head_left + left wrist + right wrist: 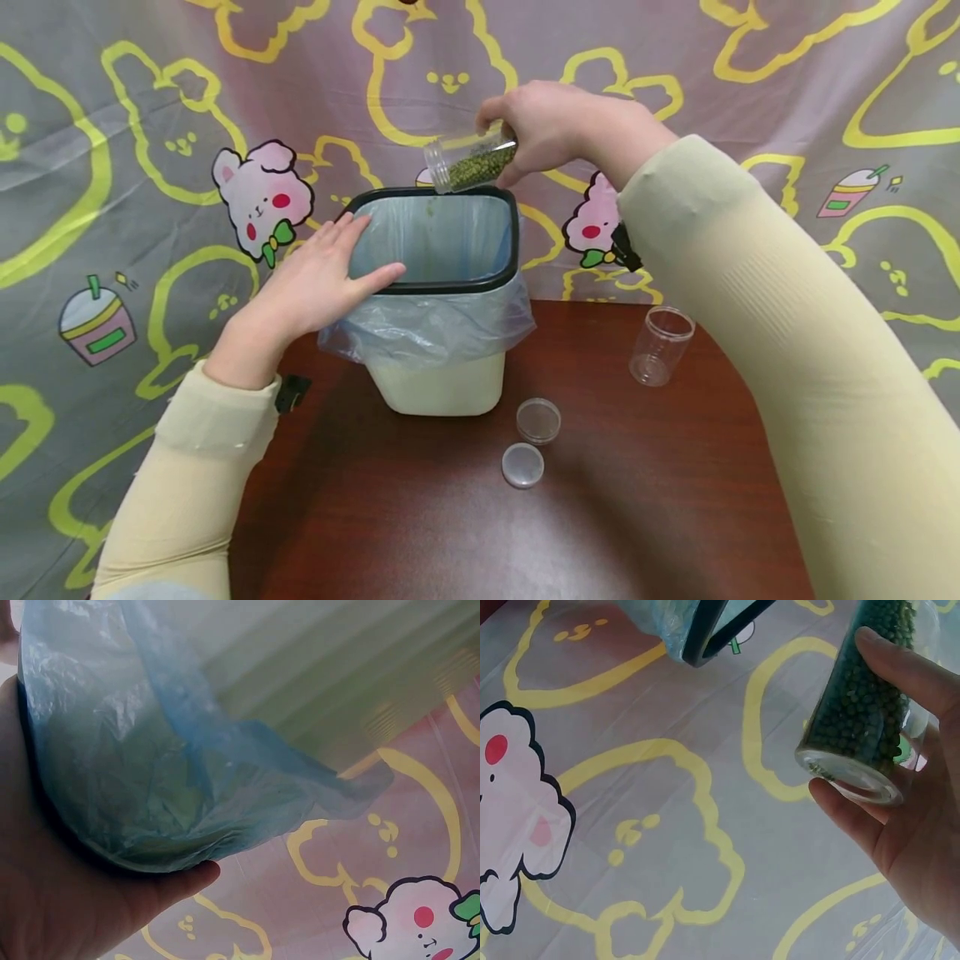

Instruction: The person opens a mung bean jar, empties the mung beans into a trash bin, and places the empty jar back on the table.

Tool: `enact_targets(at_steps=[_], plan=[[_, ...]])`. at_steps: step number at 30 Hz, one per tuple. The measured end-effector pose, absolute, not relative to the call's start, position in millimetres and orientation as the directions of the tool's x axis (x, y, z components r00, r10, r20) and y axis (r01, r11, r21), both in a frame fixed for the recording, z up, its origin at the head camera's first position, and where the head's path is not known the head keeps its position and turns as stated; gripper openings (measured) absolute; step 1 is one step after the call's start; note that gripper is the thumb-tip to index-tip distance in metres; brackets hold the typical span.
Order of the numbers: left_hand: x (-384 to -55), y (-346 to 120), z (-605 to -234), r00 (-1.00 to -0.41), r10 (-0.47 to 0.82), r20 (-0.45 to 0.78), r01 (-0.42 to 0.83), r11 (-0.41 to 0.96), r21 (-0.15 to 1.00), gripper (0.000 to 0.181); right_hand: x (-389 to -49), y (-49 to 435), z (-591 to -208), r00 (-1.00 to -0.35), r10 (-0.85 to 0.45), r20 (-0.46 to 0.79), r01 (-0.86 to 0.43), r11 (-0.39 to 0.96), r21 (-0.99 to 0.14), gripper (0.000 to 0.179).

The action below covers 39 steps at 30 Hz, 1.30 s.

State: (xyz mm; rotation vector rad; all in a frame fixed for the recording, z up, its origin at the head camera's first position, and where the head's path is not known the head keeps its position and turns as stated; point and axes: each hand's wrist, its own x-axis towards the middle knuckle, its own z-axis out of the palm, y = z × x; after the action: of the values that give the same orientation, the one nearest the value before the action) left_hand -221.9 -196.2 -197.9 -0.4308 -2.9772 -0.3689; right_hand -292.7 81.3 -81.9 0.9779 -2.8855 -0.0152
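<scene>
My right hand [543, 125] grips a clear plastic jar [437, 167] tipped on its side, its mouth over the back rim of a trash bin [442, 385]. Green mung beans [480, 167] lie along the jar's lower side, and a few show just below its mouth, inside the bin. In the right wrist view, fingers and thumb hold the jar [847, 769] near its base. My left hand [311, 279] rests on the bin's front left corner, fingers and thumb spread along the black rim [450, 287]. A translucent blue bag [442, 321] lines the bin and hangs over its outside.
An empty clear jar [660, 346] stands on the dark wooden table [637, 483] at the right. Two round clear lids [538, 421] lie in front of the bin. A patterned cloth [172, 50] hangs close behind.
</scene>
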Motion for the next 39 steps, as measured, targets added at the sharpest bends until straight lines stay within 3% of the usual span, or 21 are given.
enact_targets(at_steps=[26, 33, 39], plan=[[-221.6, -195.9, -197.8, -0.955, 0.263, 0.139, 0.289, 0.931, 0.222, 0.098, -293.8, 84.2, -84.8, -0.788, -0.612, 0.069, -0.612, 0.791, 0.026, 0.069], [-220.5, -195.3, -195.4, -0.955, 0.262, 0.139, 0.288, 0.932, 0.221, 0.098, -290.4, 82.5, -78.6, -0.797, -0.591, 0.124, -0.590, 0.806, 0.050, 0.069], [-220.9, -195.1, -196.5, -0.955, 0.265, 0.132, 0.289, 0.930, 0.227, 0.098, -290.3, 79.5, -78.5, -0.803, -0.589, 0.089, -0.584, 0.808, 0.080, 0.073]])
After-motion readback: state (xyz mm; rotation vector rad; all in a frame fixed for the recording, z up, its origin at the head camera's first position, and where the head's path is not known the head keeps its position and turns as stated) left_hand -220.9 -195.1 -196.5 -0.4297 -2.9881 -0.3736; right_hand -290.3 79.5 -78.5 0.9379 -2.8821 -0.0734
